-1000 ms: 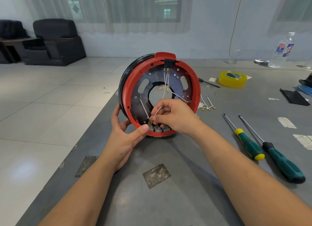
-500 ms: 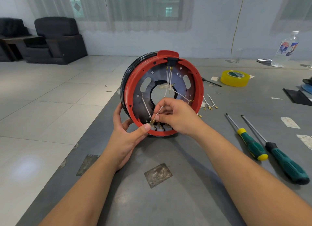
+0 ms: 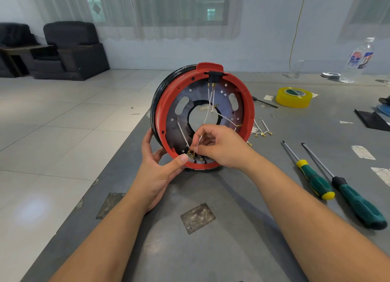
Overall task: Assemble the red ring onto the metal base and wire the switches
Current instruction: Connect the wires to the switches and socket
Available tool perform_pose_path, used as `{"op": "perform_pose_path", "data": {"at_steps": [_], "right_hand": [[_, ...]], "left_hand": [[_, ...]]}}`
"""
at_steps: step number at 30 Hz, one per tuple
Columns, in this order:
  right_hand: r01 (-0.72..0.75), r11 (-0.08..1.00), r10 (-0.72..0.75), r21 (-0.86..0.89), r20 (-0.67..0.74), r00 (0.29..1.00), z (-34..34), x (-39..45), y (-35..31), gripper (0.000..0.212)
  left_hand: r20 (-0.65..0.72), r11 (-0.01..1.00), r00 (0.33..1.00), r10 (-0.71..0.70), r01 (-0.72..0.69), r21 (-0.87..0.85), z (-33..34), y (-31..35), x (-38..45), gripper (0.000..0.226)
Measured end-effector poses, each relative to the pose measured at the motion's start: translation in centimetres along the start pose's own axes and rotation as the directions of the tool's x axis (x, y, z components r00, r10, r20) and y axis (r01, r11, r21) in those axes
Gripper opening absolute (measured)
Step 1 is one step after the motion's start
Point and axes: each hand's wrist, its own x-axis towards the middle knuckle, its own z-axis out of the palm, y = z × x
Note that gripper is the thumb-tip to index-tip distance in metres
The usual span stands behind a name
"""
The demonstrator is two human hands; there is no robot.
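The red ring stands on edge on the grey table, fitted round the metal base, with a black coil behind it. White wires run from a black connector at the top down to brass terminals at the switches near the bottom. My left hand grips the ring's lower left rim, thumb by the terminals. My right hand pinches a white wire end at those bottom terminals and hides the switches behind it.
Two green-handled screwdrivers lie to the right. Loose wires with brass terminals lie behind the ring. A yellow tape roll, a plastic bottle and paper scraps sit farther right. The table's left edge drops to tiled floor.
Both hands stay on the ring's bottom; the right-hand fingers have shifted slightly at the terminals. The view has moved a little.
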Motion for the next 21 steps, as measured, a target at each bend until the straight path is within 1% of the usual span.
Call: {"op": "perform_pose_path", "data": {"at_steps": [4,8,16,21], "right_hand": [[0.008,1.0,-0.007,-0.029,0.013,1.0,-0.09,-0.09,-0.18,0.008],[0.013,0.999,-0.012,-0.042,0.011,1.0,-0.46,-0.01,-0.19,0.01],[-0.047,0.991,0.048,0.129,-0.004,0.999,-0.16,0.29,0.38,0.019],[-0.059,0.986,0.052,0.157,0.045,0.998,-0.27,0.29,0.73,0.028]], "left_hand": [[0.002,1.0,1.0,-0.011,0.011,-0.003,-0.02,0.01,0.09,0.112],[0.001,1.0,1.0,-0.005,0.005,0.008,-0.04,-0.03,0.06,0.111],[-0.013,1.0,1.0,-0.001,0.001,-0.001,0.2,0.06,-0.01,0.113],[-0.024,1.0,1.0,-0.008,0.009,0.012,0.25,0.1,0.0,0.111]]}}
